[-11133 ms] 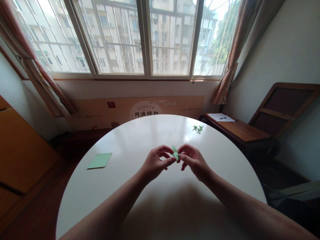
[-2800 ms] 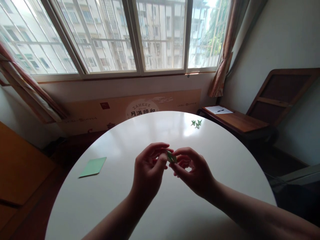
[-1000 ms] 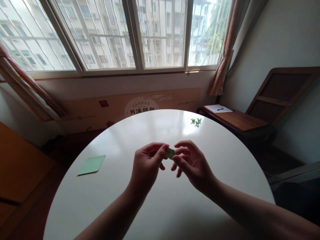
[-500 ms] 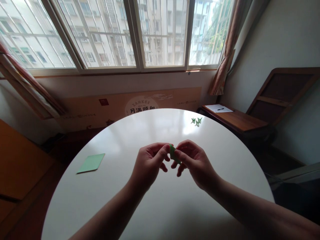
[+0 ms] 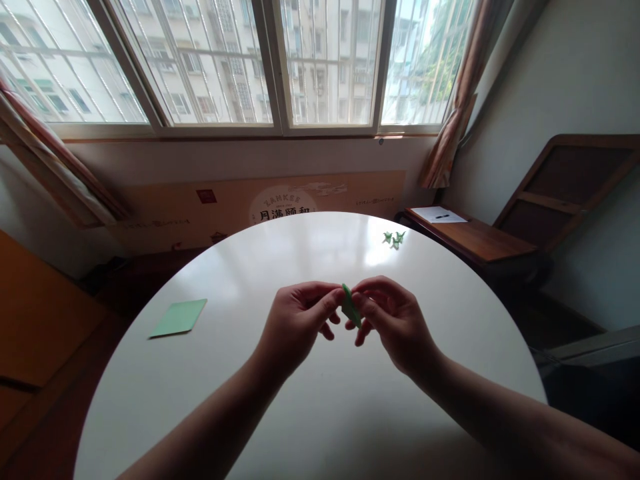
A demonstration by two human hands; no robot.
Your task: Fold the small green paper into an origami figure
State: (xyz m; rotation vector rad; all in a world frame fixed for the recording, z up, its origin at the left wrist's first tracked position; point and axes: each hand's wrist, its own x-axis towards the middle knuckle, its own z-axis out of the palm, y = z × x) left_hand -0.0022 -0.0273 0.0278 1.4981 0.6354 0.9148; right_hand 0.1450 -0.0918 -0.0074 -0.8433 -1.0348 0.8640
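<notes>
Between my two hands, above the white round table [image 5: 320, 427], is a small piece of folded green paper [image 5: 352, 310]. My left hand [image 5: 303, 317] pinches its upper left edge between thumb and forefinger. From the other side, my right hand [image 5: 393, 317] grips it with thumb and index finger, the other fingers curled loosely below. The paper's inner folds are too small to make out. A stack of light green square paper [image 5: 179, 317] lies on the table at the left. Several small green folded paper pieces [image 5: 394, 239] sit together near the far right edge.
A wooden chair [image 5: 480, 233] stands beyond the table on the right, with a white sheet [image 5: 437, 215] and a dark pen [image 5: 443, 216] on its seat. Behind the table are a printed cardboard panel [image 5: 225, 200], a barred window [image 5: 330, 67] and curtains [image 5: 450, 147].
The green paper has turned slightly between my fingers and shows a narrower, longer side. My right thumb and forefinger have shifted a little on it. The view has tilted slightly.
</notes>
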